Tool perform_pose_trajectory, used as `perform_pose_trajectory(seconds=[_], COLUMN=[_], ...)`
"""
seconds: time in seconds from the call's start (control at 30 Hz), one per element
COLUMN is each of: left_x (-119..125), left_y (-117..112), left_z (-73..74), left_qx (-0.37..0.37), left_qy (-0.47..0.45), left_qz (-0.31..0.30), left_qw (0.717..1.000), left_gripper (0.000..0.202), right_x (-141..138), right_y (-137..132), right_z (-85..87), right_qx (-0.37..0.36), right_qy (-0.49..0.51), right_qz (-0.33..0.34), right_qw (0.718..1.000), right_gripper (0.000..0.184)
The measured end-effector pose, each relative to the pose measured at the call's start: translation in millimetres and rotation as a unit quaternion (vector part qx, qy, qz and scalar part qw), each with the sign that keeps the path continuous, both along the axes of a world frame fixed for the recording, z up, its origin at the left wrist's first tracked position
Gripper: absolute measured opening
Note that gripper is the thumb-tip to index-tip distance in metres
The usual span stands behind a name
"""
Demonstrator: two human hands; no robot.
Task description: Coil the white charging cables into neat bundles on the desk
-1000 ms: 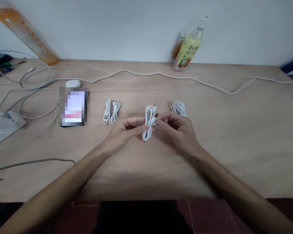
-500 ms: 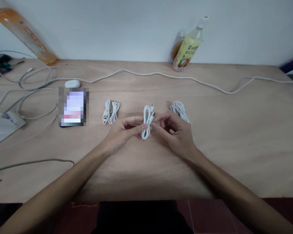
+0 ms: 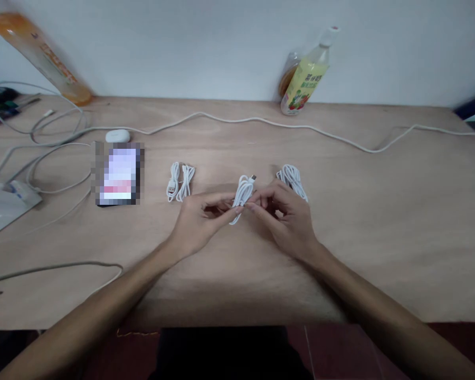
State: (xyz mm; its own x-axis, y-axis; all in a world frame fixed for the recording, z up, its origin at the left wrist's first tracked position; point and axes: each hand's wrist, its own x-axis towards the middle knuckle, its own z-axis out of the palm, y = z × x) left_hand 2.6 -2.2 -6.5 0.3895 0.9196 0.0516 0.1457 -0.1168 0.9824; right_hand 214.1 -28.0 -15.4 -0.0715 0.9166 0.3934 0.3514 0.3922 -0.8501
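A coiled white charging cable [image 3: 243,189] is held up over the middle of the table, bunched at its waist, a plug with a metal tip at its upper end. My left hand [image 3: 200,219] pinches it between thumb and fingers from the left. From the right, the closed thumb and fingertips of my right hand [image 3: 287,216] meet the bundle at its waist; any tie there is too small to make out. Two small bundles of white cable [image 3: 180,182] lie beyond my left hand. Another white cable bundle [image 3: 293,179] lies partly hidden behind my right hand.
A phone [image 3: 119,174] and a white earbud case [image 3: 117,136] lie to the left, among loose cables [image 3: 59,140]. Along the wall stand an orange drink bottle [image 3: 43,58] and a yellow-labelled bottle [image 3: 306,79]. A long white cord [image 3: 261,120] crosses the table's back.
The cable bundle has turned in my fingers: its top leans further right and one plug shows where two showed before. My right fingertips have closed in against its waist.
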Motion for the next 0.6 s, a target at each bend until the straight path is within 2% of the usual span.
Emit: perform_pose_trajectory(seconds=[0.17,0.33,0.47,0.6], left_x=[-0.9,-1.0,-1.0,-1.2], left_y=[-3.3,-2.6,-0.3,1.8], left_z=[-0.5,-6.9,-10.4,-10.6], left_qx=[0.114,0.157,0.176,0.177], left_qy=[0.068,0.088,0.103,0.115], left_qz=[0.003,-0.003,-0.008,-0.015], left_qw=[0.991,0.984,0.979,0.977], left_gripper=[0.023,0.025,0.025,0.021], right_x=[-0.5,-2.3,-5.7,-8.4], right_y=[-1.8,-3.4,-4.1,-2.9], right_z=[-0.8,-0.5,-2.1,-1.2], right_qx=[0.046,0.058,0.036,-0.029], right_qy=[-0.055,-0.068,-0.014,0.071], right_qz=[0.004,-0.008,-0.037,-0.083], right_qw=[0.997,0.996,0.999,0.994], right_gripper=[0.009,0.01,0.01,0.011])
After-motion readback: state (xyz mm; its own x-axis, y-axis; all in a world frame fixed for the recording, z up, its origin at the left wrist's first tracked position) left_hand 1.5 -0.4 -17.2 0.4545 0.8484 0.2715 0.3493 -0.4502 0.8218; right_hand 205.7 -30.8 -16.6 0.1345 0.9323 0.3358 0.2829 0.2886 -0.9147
